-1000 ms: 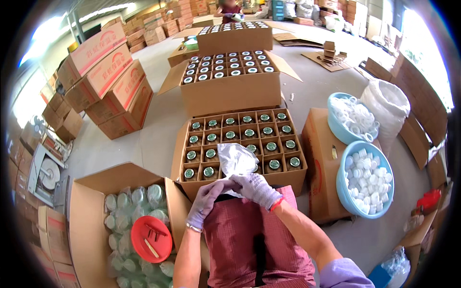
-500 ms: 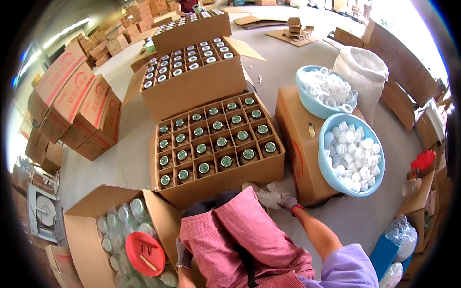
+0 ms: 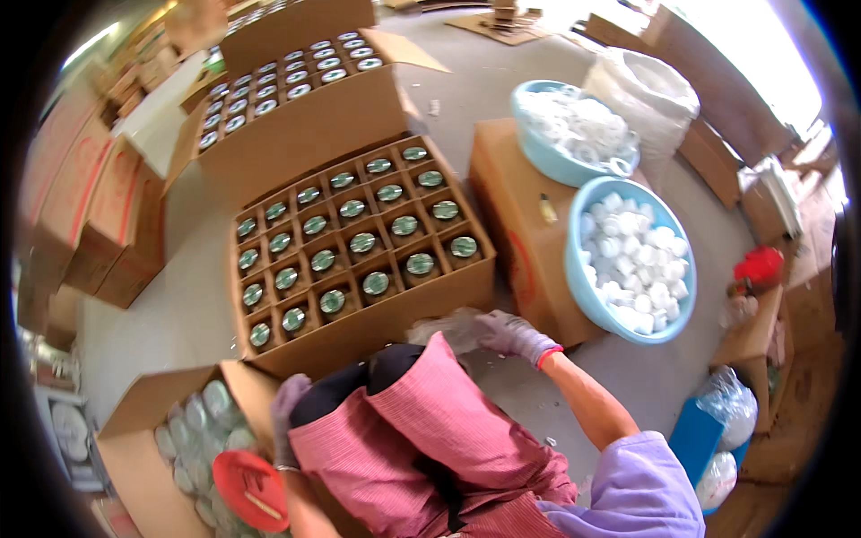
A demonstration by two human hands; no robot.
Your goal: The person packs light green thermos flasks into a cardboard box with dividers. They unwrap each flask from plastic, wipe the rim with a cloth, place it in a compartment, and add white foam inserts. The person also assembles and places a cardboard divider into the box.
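Observation:
My right hand (image 3: 516,336), in a pale glove with a red cuff edge, is closed on a crumpled see-through plastic bag (image 3: 448,330) beside the front of a divided carton (image 3: 377,334). Glass jars (image 3: 375,282) with greenish tops stand in that carton's compartments. My left hand (image 3: 289,417), also gloved, is by my knee at the flap of a lower carton (image 3: 126,439). Its fingers are blurred, and I cannot tell whether they grip the flap. Glass jars (image 3: 215,399) lie in the lower carton, under a red dish (image 3: 247,489) with a small stick-like tool in it.
Right of the divided carton, a closed box (image 3: 502,179) bears a small bottle-like item (image 3: 548,209). Light-blue basins hold white caps (image 3: 632,260) and white rings (image 3: 569,121). Behind stand a white sack (image 3: 646,99) and another carton of capped jars (image 3: 296,134). Stacked boxes (image 3: 99,206) are at left.
My view has turned, so the cartons sit further left and higher. My right hand has moved left with the plastic bag. My left hand has come up from beside my thigh to the knee.

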